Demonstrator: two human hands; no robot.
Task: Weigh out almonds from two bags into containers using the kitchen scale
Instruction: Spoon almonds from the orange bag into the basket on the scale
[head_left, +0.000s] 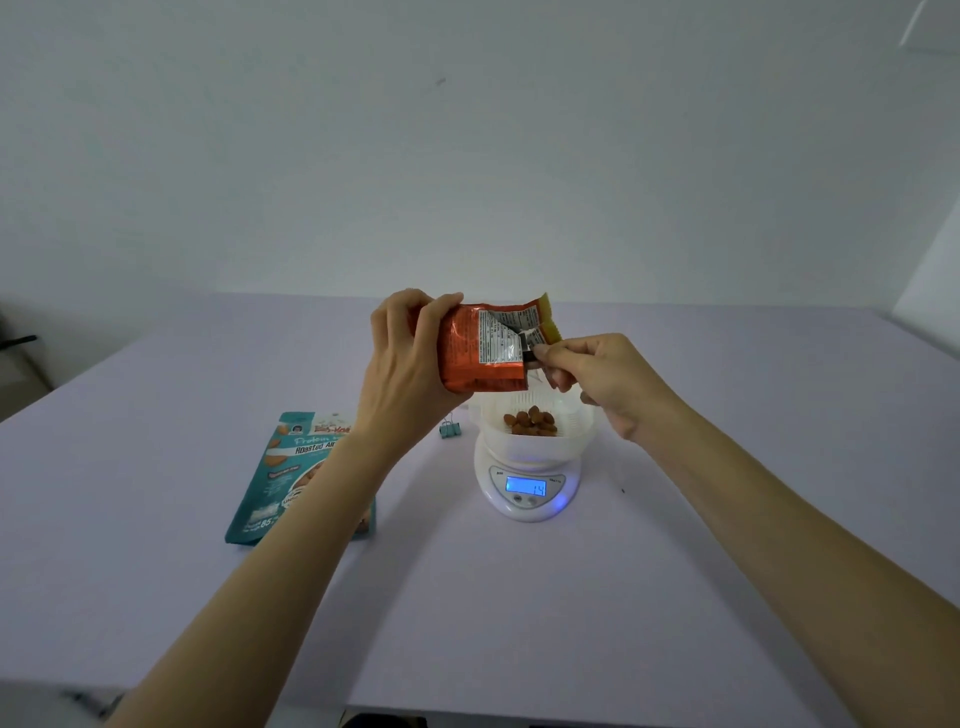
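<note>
Head view: orange bag (483, 353) over the scale (524, 488)

The lilac table (675, 571) carries the white scale. A teal bag (291, 483) lies flat, left of the scale. The orange bag hangs above the scale, with the left hand (410, 364) curled round its base and the right hand (608, 379) pinching its open corner. A white container (535, 441) sits on the scale, almonds (530, 421) inside. A blue clip (450, 429) lies just left.

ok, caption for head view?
Left hand grips orange bag, right hand pinches its edge, above almonds in container on scale.
</note>
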